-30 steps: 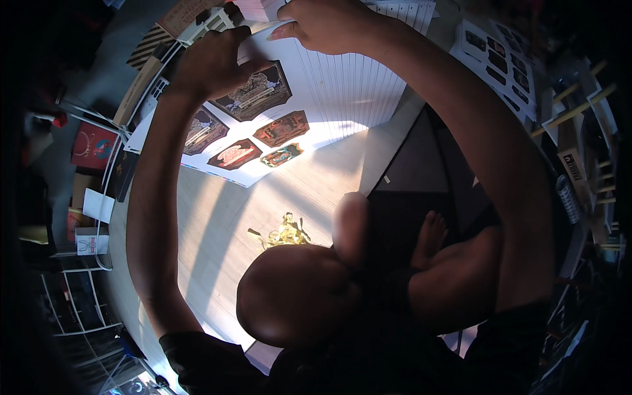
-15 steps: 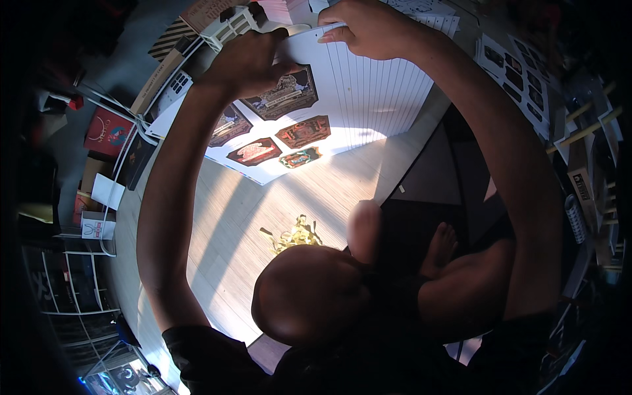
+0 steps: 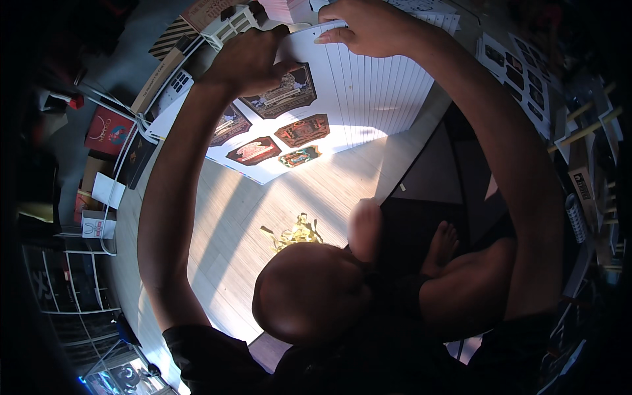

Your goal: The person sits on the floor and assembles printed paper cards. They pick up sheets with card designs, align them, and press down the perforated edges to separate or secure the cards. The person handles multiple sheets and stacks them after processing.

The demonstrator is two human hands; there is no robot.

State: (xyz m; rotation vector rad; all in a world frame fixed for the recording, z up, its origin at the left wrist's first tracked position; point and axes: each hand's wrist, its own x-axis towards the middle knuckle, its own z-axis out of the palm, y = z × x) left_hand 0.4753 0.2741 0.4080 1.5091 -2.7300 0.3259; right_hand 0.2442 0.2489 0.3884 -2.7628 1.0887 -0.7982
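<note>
A thick stack of white printed sheets [image 3: 368, 99] stands raised in front of me, its sheets fanned into narrow steps toward the right. Dark, ornate label shapes are printed on the front sheet. My left hand [image 3: 253, 62] is closed on the top edge at the left, thumb across the front sheet, its other fingers partly hidden. At the top, my right hand [image 3: 365, 27] pinches the edge between thumb and fingers. The lower edge of the stack meets the sunlit wood-grain surface [image 3: 316, 191], where a small heap of yellowish curled strips [image 3: 299, 232] lies by my knee.
More printed sheets [image 3: 517, 82] lie at the right, near a spiral notebook [image 3: 575, 218]. A white rack [image 3: 230, 27] stands at the far left. On the left are a red box [image 3: 108, 131], a small white bag [image 3: 99, 225] and wire shelving [image 3: 76, 283]. My bent knee [image 3: 309, 293] takes up the near middle.
The stack has shifted very slightly, its right-hand steps spreading a little. My right hand has slid marginally to the left. Both hands keep their hold.
</note>
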